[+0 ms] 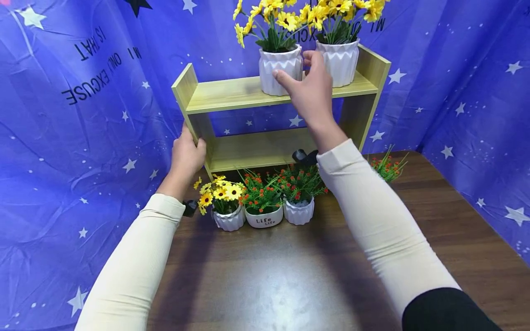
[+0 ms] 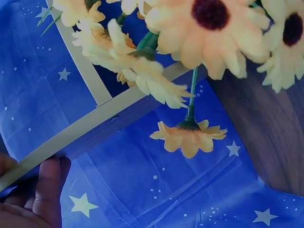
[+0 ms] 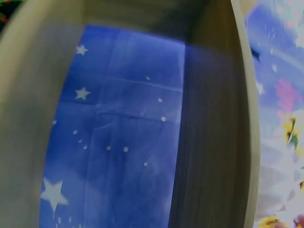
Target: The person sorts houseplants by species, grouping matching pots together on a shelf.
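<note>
My left hand [image 1: 187,151] grips the left side panel of a light wooden shelf [image 1: 232,94]. In the left wrist view, fingers [image 2: 47,183] wrap the panel's edge. On the upper board stands a white fluted flower pot [image 1: 273,69] with yellow flowers. My right hand [image 1: 312,92] holds this pot, thumb on its front and curled fingers at its right side; the fingertips are partly hidden. Close to the right stands a second white pot [image 1: 341,64] with yellow flowers. The right wrist view shows the shelf's boards [image 3: 213,118] but not the hand.
Before the shelf, on the brown table [image 1: 256,276], stand a small pot [image 1: 229,219] of yellow flowers, a white "Life" planter [image 1: 265,218] and a fluted pot [image 1: 299,212], both with red-dotted greenery. More greenery [image 1: 388,168] shows behind the right arm. A blue starry curtain [image 1: 103,138] hangs behind.
</note>
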A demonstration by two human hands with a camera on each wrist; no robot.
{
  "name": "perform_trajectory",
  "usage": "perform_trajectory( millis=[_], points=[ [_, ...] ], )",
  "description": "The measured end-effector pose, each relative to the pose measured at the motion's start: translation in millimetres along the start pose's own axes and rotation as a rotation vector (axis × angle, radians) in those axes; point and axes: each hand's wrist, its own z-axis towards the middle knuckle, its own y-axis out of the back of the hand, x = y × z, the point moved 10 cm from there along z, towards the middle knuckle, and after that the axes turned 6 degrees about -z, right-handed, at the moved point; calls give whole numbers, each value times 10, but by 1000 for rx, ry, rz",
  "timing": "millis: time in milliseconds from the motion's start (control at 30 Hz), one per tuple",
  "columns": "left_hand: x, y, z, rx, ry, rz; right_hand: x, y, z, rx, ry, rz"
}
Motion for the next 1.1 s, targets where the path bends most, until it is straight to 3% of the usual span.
perform_trajectory(
  millis=[100, 200, 367, 567, 867, 967, 1100],
  points=[
    [5, -26, 11, 13, 8, -1, -6, 135, -385, -133, 127, 130],
    [24, -27, 8, 8, 12, 0, -101, 89, -812, -127, 195, 246],
    [6, -20, 8, -11, -5, -11, -308, -117, -1397, 14, 188, 369],
    [-13, -11, 3, -14, -26, -3, -445, -347, -1947, 116, 199, 360],
    [-14, -15, 9, -4, -39, -21, -555, -909, -2501, 385, 167, 370],
    [-15, -20, 5, 0, -35, -24, -612, -1133, -2646, 500, 142, 329],
    [-2, -21, 12, 0, -32, -21, -728, -1419, -2793, 634, 108, 197]
  ],
)
